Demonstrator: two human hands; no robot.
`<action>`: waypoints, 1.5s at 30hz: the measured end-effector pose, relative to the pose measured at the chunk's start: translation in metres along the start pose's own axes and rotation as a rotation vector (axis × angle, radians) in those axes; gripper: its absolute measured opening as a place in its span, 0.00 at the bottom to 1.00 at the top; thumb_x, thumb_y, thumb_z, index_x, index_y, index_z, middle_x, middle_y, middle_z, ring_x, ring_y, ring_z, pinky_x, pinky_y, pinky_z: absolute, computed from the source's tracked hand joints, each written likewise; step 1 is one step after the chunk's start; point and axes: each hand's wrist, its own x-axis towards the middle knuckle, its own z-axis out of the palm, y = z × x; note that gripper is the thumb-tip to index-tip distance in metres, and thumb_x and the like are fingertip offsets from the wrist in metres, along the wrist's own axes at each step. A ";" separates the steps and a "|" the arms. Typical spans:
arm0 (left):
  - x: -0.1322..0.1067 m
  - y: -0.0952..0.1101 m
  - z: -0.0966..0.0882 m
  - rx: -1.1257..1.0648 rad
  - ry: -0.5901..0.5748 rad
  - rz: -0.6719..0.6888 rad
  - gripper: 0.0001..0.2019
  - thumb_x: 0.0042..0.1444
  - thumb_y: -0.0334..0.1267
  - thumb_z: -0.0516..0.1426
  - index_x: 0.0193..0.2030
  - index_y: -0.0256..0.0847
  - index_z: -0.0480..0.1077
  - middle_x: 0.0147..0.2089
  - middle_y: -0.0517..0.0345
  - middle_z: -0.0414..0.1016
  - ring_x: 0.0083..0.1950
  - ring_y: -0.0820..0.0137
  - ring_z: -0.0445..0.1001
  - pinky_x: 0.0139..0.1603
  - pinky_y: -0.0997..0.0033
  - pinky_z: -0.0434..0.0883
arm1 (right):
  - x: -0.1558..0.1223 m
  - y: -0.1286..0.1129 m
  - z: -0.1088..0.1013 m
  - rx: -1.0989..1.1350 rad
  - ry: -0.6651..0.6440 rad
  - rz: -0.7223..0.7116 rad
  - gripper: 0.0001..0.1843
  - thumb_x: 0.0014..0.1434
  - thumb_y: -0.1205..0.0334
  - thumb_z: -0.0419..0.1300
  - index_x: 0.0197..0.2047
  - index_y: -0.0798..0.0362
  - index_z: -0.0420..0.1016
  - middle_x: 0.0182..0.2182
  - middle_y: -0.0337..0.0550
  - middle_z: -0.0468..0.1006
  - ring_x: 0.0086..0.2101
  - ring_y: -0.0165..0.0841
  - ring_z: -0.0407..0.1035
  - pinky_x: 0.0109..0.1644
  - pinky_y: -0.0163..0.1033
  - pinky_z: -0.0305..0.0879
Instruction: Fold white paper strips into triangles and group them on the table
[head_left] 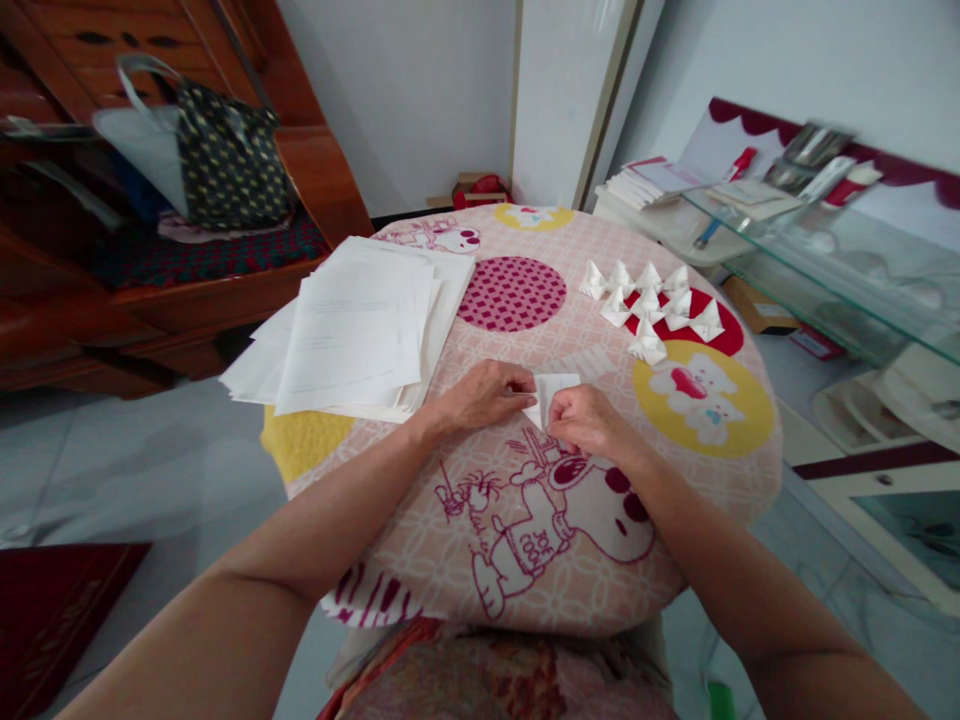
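Observation:
A small folded piece of white paper [556,382] lies at the middle of the table, between my two hands. My left hand [491,392] grips its left edge, fingers closed. On its right side my right hand [585,418] pinches the paper with curled fingers; the fingertips are partly hidden. Several white folded paper shapes with pointed tips [649,307] stand grouped at the right back of the table. To the left rests a loose stack of white sheets [360,330], the top ones faintly printed.
The round table wears a patterned pink cloth [465,480]. At the right, a glass shelf [840,280] holds papers and cups. On the wooden bench [315,180] at left sits a dark patterned bag [229,155]. A red mat [67,610] lies on the floor.

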 end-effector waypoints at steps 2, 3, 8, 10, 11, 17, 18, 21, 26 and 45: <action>0.003 0.000 0.004 0.037 0.046 -0.038 0.05 0.59 0.36 0.59 0.33 0.40 0.76 0.31 0.60 0.77 0.32 0.72 0.72 0.36 0.71 0.68 | 0.000 -0.001 0.000 0.005 -0.006 0.016 0.09 0.50 0.75 0.59 0.23 0.52 0.71 0.12 0.35 0.71 0.15 0.29 0.65 0.22 0.32 0.57; 0.004 0.000 0.006 0.060 0.068 -0.055 0.04 0.58 0.35 0.60 0.33 0.40 0.75 0.31 0.59 0.76 0.32 0.72 0.72 0.36 0.70 0.69 | 0.000 -0.002 0.000 0.003 -0.011 0.026 0.09 0.50 0.75 0.59 0.23 0.52 0.71 0.12 0.35 0.71 0.15 0.29 0.65 0.22 0.33 0.58; 0.009 -0.003 0.014 0.139 0.130 -0.108 0.03 0.55 0.34 0.62 0.31 0.39 0.74 0.33 0.59 0.74 0.34 0.71 0.71 0.39 0.69 0.71 | 0.000 -0.004 -0.002 -0.033 0.006 -0.004 0.10 0.48 0.75 0.60 0.21 0.52 0.71 0.13 0.35 0.71 0.16 0.29 0.66 0.24 0.33 0.57; 0.011 -0.003 0.016 0.149 0.147 -0.121 0.03 0.54 0.33 0.63 0.30 0.39 0.73 0.34 0.58 0.74 0.34 0.70 0.71 0.40 0.68 0.71 | 0.000 -0.004 -0.002 -0.042 0.020 -0.023 0.10 0.48 0.75 0.60 0.20 0.52 0.70 0.13 0.35 0.71 0.17 0.29 0.66 0.25 0.33 0.57; 0.012 -0.004 0.017 0.152 0.154 -0.126 0.03 0.54 0.32 0.63 0.30 0.39 0.73 0.34 0.58 0.74 0.35 0.70 0.71 0.40 0.67 0.72 | 0.000 -0.004 -0.002 -0.045 0.024 -0.023 0.10 0.48 0.75 0.60 0.20 0.52 0.71 0.13 0.36 0.71 0.18 0.29 0.66 0.25 0.33 0.57; 0.016 -0.007 0.021 0.151 0.159 -0.138 0.04 0.53 0.31 0.63 0.29 0.39 0.73 0.34 0.58 0.73 0.36 0.69 0.72 0.42 0.67 0.72 | 0.000 -0.006 -0.003 -0.051 0.019 0.008 0.10 0.47 0.75 0.60 0.21 0.52 0.71 0.13 0.36 0.71 0.18 0.29 0.65 0.25 0.34 0.57; 0.016 -0.008 0.021 0.150 0.159 -0.142 0.04 0.53 0.31 0.63 0.28 0.39 0.73 0.35 0.58 0.73 0.37 0.69 0.72 0.43 0.67 0.72 | 0.000 -0.007 -0.003 -0.054 0.019 0.010 0.10 0.47 0.75 0.60 0.21 0.52 0.71 0.13 0.36 0.71 0.18 0.29 0.65 0.25 0.34 0.57; 0.017 -0.008 0.022 0.146 0.159 -0.147 0.05 0.54 0.31 0.63 0.28 0.39 0.73 0.35 0.58 0.73 0.37 0.69 0.72 0.43 0.66 0.72 | 0.000 -0.008 -0.003 -0.070 0.032 -0.004 0.10 0.46 0.75 0.60 0.20 0.52 0.72 0.14 0.37 0.71 0.20 0.30 0.66 0.26 0.35 0.57; 0.018 -0.007 0.023 0.139 0.159 -0.178 0.05 0.52 0.31 0.64 0.27 0.37 0.73 0.35 0.57 0.72 0.38 0.69 0.72 0.43 0.67 0.71 | 0.000 -0.003 -0.002 -0.094 0.050 -0.055 0.10 0.47 0.75 0.61 0.20 0.52 0.72 0.17 0.38 0.73 0.22 0.30 0.66 0.28 0.36 0.56; 0.020 -0.006 0.022 0.137 0.146 -0.228 0.03 0.50 0.31 0.65 0.28 0.36 0.75 0.32 0.59 0.73 0.34 0.72 0.70 0.35 0.73 0.67 | -0.013 -0.013 -0.006 -0.377 0.059 -0.197 0.18 0.55 0.71 0.61 0.45 0.53 0.88 0.27 0.45 0.83 0.28 0.34 0.71 0.34 0.37 0.58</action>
